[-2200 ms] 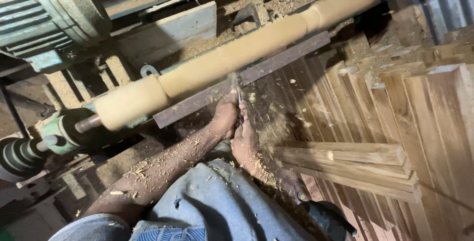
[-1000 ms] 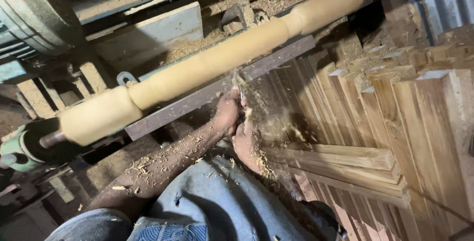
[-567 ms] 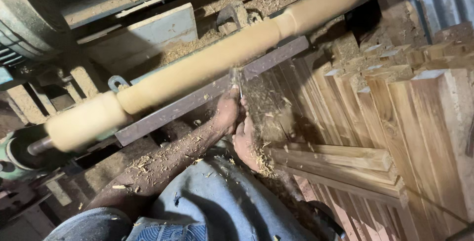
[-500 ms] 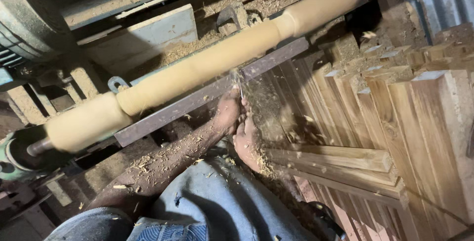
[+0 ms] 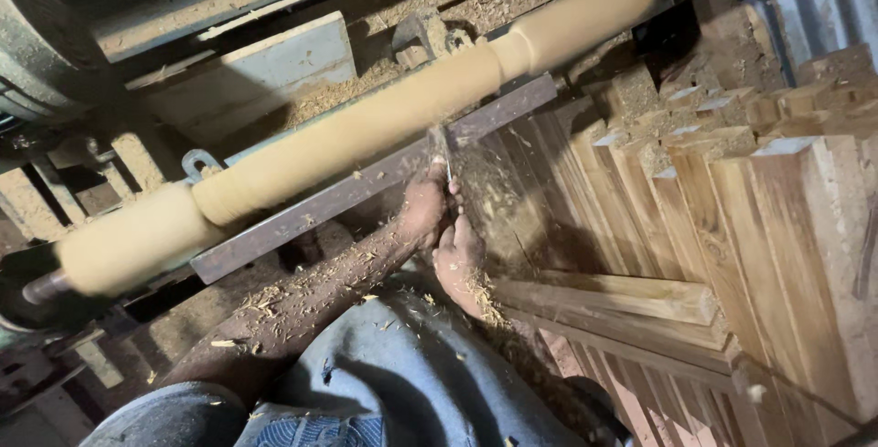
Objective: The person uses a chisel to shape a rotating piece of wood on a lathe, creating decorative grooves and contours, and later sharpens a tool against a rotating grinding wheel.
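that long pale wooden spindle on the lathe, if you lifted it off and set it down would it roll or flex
The spindle looks round along its whole length, so it would probably roll on a flat surface. It seems thick, solid wood, so likely stiff and fairly heavy. Its dusty, smooth-turned surface may be a bit slippery.

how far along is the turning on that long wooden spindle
Done: the spindle is already round along its whole length, with a step cut near each end. In hand: the left hand and right hand hold a chisel on the metal tool rest, tip at the wood mid-length, shavings flying. Left: the long middle section looks plain, with no finer shaping visible, though blur hides detail.
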